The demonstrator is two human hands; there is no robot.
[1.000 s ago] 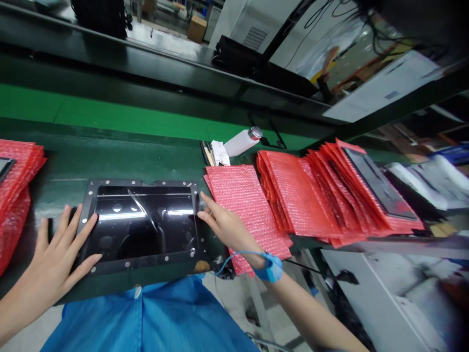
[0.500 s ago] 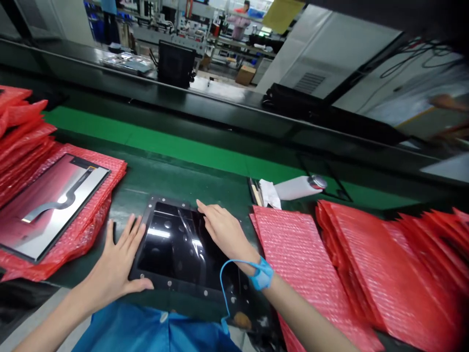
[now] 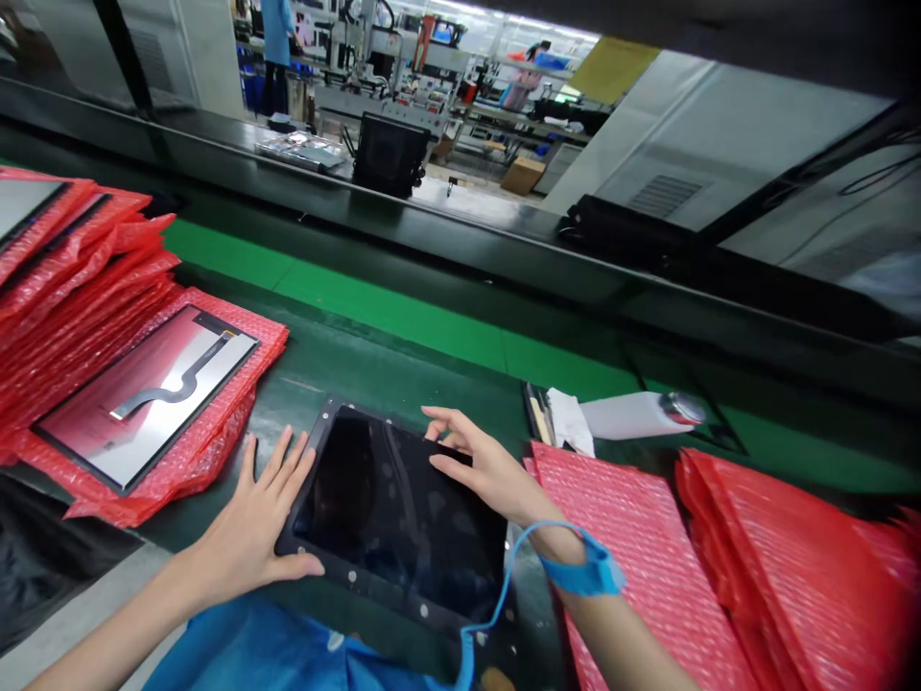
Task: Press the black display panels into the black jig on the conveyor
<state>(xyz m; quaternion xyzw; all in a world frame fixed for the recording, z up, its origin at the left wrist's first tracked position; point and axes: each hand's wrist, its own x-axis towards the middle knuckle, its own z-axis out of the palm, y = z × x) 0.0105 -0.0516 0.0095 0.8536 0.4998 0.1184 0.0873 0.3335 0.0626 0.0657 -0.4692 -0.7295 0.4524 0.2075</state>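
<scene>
A flat black screen panel (image 3: 389, 509) lies in a dark plate with a border (image 3: 385, 589) of small round silver spots, tilted a little on the bench. My left hand (image 3: 248, 528) rests with spread fingers on the plate's left edge, its thumb along the near left corner. At the panel's far edge is my right hand (image 3: 493, 470), fingers bent and thumb apart from them above the glass. I see nothing held in it. A blue wrist strap (image 3: 586, 568) with a cord circles my right wrist; the cord hangs across the panel's right end.
To the left, a display with a ribbon cable (image 3: 169, 393) lies on red bubble-wrap bags (image 3: 208, 470), beside a taller stack (image 3: 79, 317). More red bags (image 3: 633, 557) lie right. Behind them are a white bottle (image 3: 623, 416), a tissue (image 3: 571, 422) and pen-like tools (image 3: 538, 415).
The view has swung left, so the bench things appear farther right. My right hand's fingers have bent and its thumb has come apart from them. My left hand stays at the plate's left edge.
</scene>
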